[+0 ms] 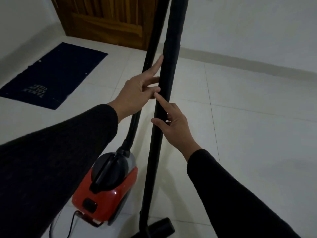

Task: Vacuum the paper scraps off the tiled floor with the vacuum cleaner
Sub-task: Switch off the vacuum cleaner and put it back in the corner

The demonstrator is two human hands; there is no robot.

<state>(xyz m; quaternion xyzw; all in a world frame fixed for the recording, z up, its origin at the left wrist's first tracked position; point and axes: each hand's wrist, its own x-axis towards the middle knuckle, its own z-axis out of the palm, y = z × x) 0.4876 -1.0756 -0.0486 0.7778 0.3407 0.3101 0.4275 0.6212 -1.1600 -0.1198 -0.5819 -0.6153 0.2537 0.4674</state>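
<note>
While the black wand (164, 93) stands nearly upright in the middle of the view, both hands rest against it with fingers spread, neither one wrapped round it. Left hand (137, 93) comes in from the left: index finger extended up along the wand's left side, other fingers loosely bent, tips touching the tube. Grip open, contact only. Right hand (176, 127) sits lower, on the wand's right side: index finger pointing up along the tube and meeting the left hand's fingertips, thumb laid across the front of the tube. Also open, not clasped. Both arms in dark sleeves (51, 160).

Wand runs from the top edge down to a black floor nozzle (161, 225) at the near bottom edge, resting on the tiles. A joint in the tube shows above the left hand.

Vacuum cleaner (109, 191), red with black top and carry handle, sits on the floor near left of the wand's base. Its ribbed black hose (149, 54) rises from the body behind the left hand and up out of frame, just left of the wand. A cord (72, 224) trails from the body's near end.

White tiled floor (240, 117) fills the right half. Dark blue mat (56, 74) with pale lettering lies far left, before a wooden door (109, 19).
</note>
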